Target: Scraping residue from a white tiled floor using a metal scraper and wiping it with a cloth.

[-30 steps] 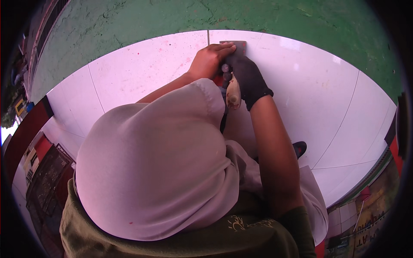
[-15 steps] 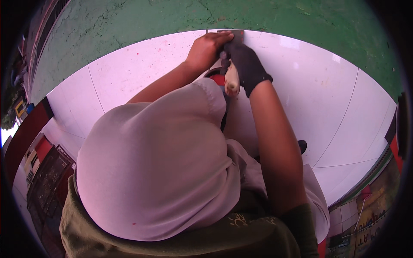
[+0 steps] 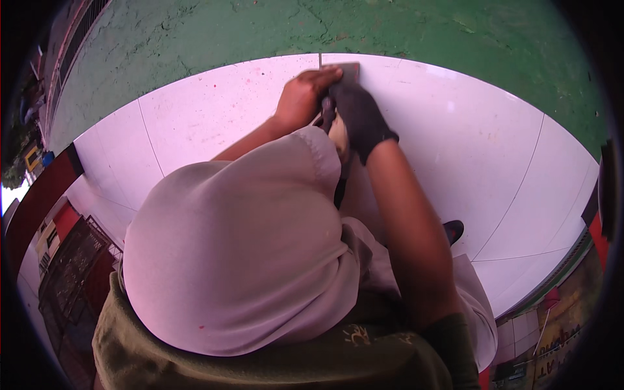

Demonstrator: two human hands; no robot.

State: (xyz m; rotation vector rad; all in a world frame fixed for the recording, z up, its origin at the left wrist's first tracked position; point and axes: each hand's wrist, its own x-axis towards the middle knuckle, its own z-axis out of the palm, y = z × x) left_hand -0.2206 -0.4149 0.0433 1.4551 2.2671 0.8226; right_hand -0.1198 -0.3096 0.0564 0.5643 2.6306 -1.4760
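Note:
My right hand, in a black glove, is closed round the pale handle of a flat-bladed scraper. Its dark grey blade lies on the white tiles, close to their far edge. The fingers of my bare left hand reach across to the blade's near left side and press against it; the gloved hand partly covers them. Pale cloth draped in front of me hides much of my left forearm and the tiles below.
Beyond the tiles runs a cracked green surface. A thin dark joint meets the tile edge left of the blade. A dark shoe shows right of my right forearm. Far left stands a dark metal gate.
Both hands and the blade have come slightly back toward me and left, away from the green edge. The view has shifted a little too. My grip looks the same.

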